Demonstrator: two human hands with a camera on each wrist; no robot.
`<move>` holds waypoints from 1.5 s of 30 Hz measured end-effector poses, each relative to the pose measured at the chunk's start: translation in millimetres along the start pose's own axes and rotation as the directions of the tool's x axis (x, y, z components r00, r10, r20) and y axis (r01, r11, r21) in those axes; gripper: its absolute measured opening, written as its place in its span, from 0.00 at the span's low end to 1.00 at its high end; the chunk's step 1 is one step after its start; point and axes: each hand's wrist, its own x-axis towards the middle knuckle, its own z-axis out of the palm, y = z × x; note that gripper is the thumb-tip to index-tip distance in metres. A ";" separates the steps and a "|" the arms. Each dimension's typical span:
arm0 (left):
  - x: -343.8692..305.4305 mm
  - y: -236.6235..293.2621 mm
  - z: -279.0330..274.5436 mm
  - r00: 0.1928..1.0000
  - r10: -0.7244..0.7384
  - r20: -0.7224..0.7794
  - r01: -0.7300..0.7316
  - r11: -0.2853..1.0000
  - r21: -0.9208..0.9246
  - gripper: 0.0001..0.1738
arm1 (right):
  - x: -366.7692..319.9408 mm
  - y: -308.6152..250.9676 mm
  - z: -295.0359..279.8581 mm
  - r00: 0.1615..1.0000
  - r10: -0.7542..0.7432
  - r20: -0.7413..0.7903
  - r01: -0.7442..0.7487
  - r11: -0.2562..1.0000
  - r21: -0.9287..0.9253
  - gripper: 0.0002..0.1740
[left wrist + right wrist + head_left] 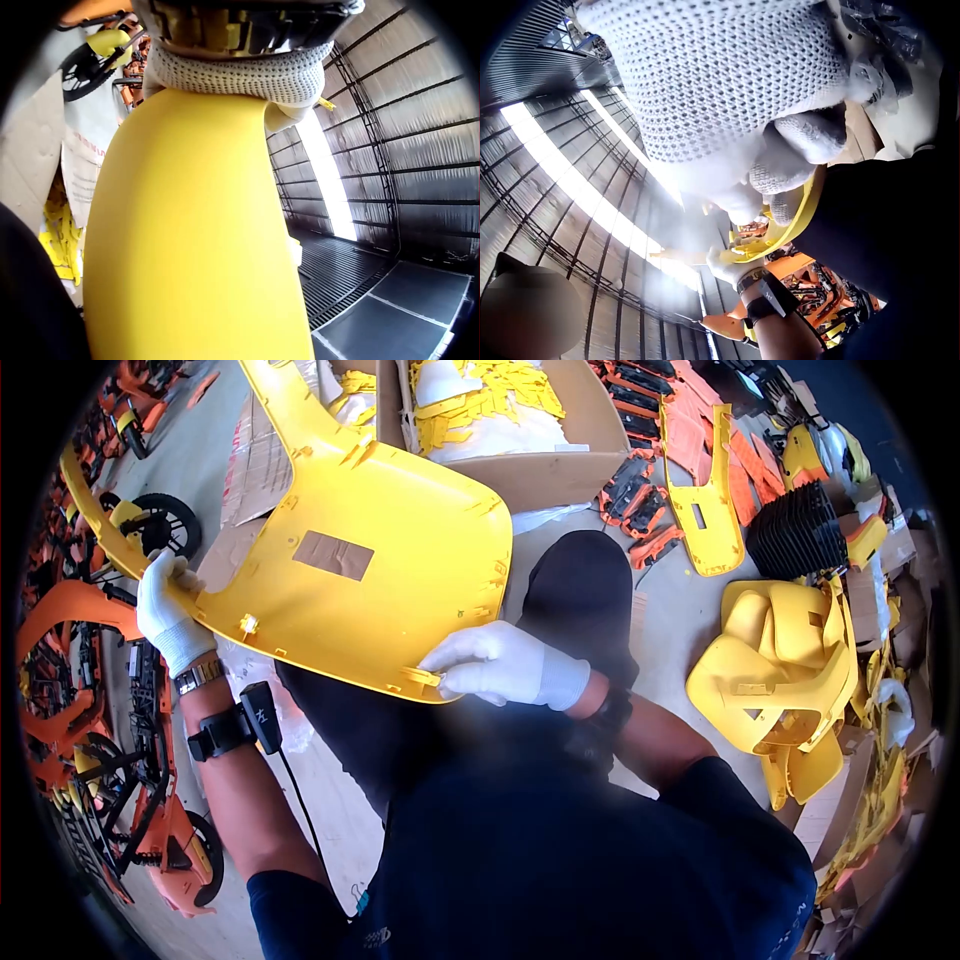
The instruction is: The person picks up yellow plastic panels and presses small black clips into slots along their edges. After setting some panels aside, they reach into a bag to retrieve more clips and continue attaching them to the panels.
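A large yellow plastic panel [400, 560] with a rectangular cutout lies tilted over the person's lap, its clips and ribs facing up. The gloved left hand [172, 610] grips the panel's narrow edge at the left; in the left wrist view that glove [232, 75] wraps over the smooth yellow side [187, 225]. At the near right edge the gloved right hand [505, 665] pinches a small yellow piece [420, 676] against the panel. The right wrist view has this glove [727, 90] with bent fingers at the panel's rim [806, 206], fingertips partly hidden.
An open cardboard box [545, 475] of small yellow parts stands ahead. Stacked yellow panels [780, 660] lie on the floor at the right, near a black ribbed stack [797, 532]. Orange frames and a wheel [168, 525] crowd the left. A cable hangs from the left wrist device [262, 717].
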 end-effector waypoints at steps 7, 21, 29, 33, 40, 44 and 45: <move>-10.3 10.1 -8.4 0.995 0.084 0.058 -0.086 0.996 0.032 0.17 | 6.1 13.8 5.4 0.996 -0.091 -0.003 0.089 0.979 -0.183 0.18; -30.0 15.2 -16.7 0.980 0.198 0.015 -0.197 0.980 -0.020 0.20 | -2.3 28.1 12.0 0.996 0.067 -0.067 -0.041 0.941 0.335 0.15; -30.2 8.8 -21.3 0.978 0.208 -0.008 -0.208 0.978 0.006 0.14 | -1.9 21.1 5.0 0.998 0.066 -0.017 -0.060 0.972 0.228 0.21; -23.3 0.2 -35.2 0.979 0.204 0.017 -0.204 0.979 0.019 0.14 | -0.5 16.8 1.7 0.997 0.083 0.007 -0.083 0.978 0.193 0.22; -29.2 6.8 -32.9 0.972 0.218 0.087 -0.214 0.975 -0.055 0.21 | 8.7 15.1 16.6 1.000 -0.011 -0.019 0.008 0.985 -0.173 0.18; -28.2 -2.5 -47.0 0.963 0.140 0.231 -0.093 0.975 -0.201 0.29 | -15.6 21.8 -1.1 0.965 0.059 -0.256 0.042 0.927 0.372 0.18; -32.6 -4.8 -49.7 0.976 0.089 0.197 -0.038 0.968 -0.247 0.29 | -20.5 21.7 -13.2 0.902 -0.008 -0.432 0.244 0.835 0.494 0.19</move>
